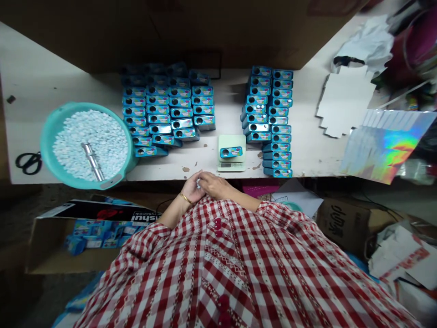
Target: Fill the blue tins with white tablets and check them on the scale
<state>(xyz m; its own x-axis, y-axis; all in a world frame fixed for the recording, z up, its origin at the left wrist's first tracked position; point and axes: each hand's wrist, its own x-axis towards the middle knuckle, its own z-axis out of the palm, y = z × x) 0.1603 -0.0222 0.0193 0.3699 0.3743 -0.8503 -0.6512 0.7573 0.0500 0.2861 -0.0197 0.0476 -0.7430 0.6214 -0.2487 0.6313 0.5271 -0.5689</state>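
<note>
My left hand (191,187), with a gold bangle at the wrist, is cupped palm up at the table's front edge. It holds a few small white pieces (198,183), like small mints. My right hand (217,186) lies against it, its fingers curled over the palm; its fingertips are partly hidden. Just beyond the hands, a blue box (231,152) with a round dark opening rests on a pale green scale (231,166). To the left, a turquoise basin (48,146) holds many such white pieces, with a shiny metal scoop or tube (93,161) lying on them.
Rows of blue boxes (159,109) stand left of the scale, more boxes (269,118) to its right. A large cardboard box (191,32) borders the back. Black scissors (29,163) lie far left; an iridescent sheet (389,146) overhangs at right. An open carton (48,246) sits below.
</note>
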